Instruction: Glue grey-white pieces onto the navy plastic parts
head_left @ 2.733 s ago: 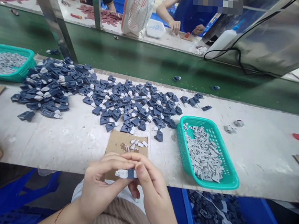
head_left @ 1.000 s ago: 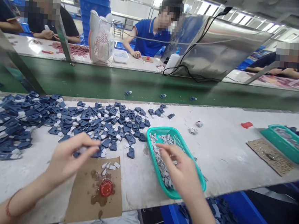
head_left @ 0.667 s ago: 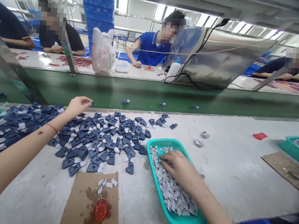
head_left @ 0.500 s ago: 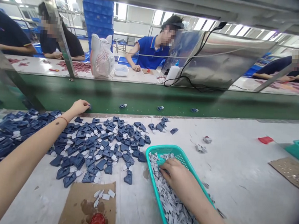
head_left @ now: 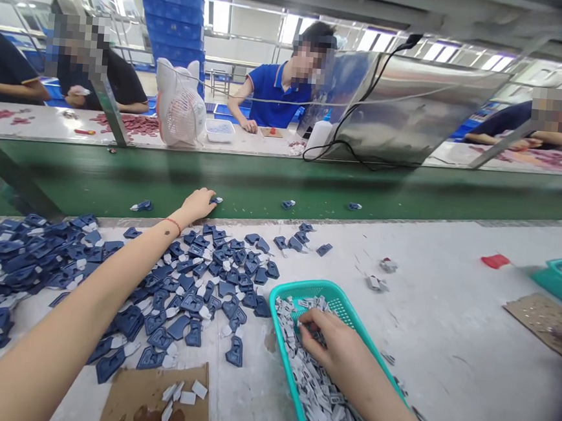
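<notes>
My left hand (head_left: 199,206) reaches out over the green conveyor belt (head_left: 249,182), its fingers closed on a dark blue plastic part with a white tab (head_left: 217,200). My right hand (head_left: 327,336) is inside the teal basket (head_left: 354,307), fingertips pinched together on a small grey piece among many loose grey pieces (head_left: 325,395). Under my left forearm spreads a big heap of blue plastic parts (head_left: 191,301), many with white tabs. More such parts lie spaced out on the belt.
A piece of cardboard (head_left: 125,396) with several light grey pieces lies at the front. On the right are a red object (head_left: 495,261), a second teal basket (head_left: 560,284) and another cardboard piece (head_left: 539,322). Co-workers sit beyond the belt, near a white fan (head_left: 181,105) and a metal panel (head_left: 405,116).
My left hand has moved right along the belt, from one blue part to another. A blue part now lies on the belt left of it. My right hand stays in the basket; the view has shifted slightly.
</notes>
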Action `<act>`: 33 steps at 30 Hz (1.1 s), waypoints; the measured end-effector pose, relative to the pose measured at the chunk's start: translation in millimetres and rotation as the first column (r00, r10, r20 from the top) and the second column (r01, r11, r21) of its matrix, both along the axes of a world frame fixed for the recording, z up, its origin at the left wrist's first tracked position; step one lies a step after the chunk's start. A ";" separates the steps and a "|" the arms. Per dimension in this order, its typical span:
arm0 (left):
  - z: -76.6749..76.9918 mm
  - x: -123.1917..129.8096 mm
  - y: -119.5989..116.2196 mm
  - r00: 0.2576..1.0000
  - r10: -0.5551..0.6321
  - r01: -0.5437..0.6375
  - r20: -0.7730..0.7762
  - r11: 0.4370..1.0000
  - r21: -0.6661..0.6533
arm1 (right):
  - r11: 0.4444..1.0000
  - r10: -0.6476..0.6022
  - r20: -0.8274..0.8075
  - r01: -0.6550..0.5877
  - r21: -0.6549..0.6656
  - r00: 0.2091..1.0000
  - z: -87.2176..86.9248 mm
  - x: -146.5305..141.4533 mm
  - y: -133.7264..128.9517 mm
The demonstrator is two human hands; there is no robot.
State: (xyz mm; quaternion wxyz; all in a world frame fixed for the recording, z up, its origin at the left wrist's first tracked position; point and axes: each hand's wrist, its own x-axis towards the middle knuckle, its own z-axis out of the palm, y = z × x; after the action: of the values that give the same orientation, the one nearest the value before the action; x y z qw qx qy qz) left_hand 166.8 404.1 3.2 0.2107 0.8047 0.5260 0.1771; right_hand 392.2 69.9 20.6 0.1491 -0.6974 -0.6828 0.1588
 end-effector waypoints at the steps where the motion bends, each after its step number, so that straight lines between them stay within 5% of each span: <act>1: -0.3 1.0 -1.0 0.999 0.010 -0.009 0.035 1.000 -0.025 | 1.000 -0.011 -0.041 0.011 -0.008 0.999 1.8 -1.9 0.2; 5: 8.8 -7.5 -13.7 0.972 0.088 -0.054 0.220 0.987 -0.154 | 0.998 -0.058 -0.197 0.050 -0.043 0.979 8.3 -7.4 1.0; 9: 29.6 -31.1 -50.5 0.870 0.196 -0.053 0.452 0.949 -0.310 | 0.990 -0.132 -0.341 0.142 0.004 0.931 5.3 -6.0 0.7; 17: 59.4 -113.6 -194.7 0.625 0.324 0.128 0.710 0.855 -0.503 | 0.947 -0.270 -0.417 0.318 0.048 0.868 -6.3 -8.2 -11.6; 21: 50.3 -149.1 -269.2 0.524 0.450 0.152 0.723 0.786 -0.600 | 0.921 -0.312 -0.472 0.385 0.062 0.824 1.9 -24.8 -24.7; 26: 19.0 -170.1 -341.7 0.447 0.616 0.121 0.649 0.678 -0.725 | 0.873 -0.378 -0.648 0.487 -0.013 0.661 8.6 -70.3 -47.7; 33: -3.1 -170.3 -389.6 0.293 0.755 0.098 0.587 0.587 -0.804 | 0.904 -0.399 -0.752 0.361 -0.227 0.525 -6.6 -141.2 -78.7</act>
State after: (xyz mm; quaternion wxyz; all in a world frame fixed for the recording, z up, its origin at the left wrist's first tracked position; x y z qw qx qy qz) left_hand -3.5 14.5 0.1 0.7080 0.2640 0.5116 0.4089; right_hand 251.0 -8.8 14.0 0.4475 -0.6913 -0.3760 0.4249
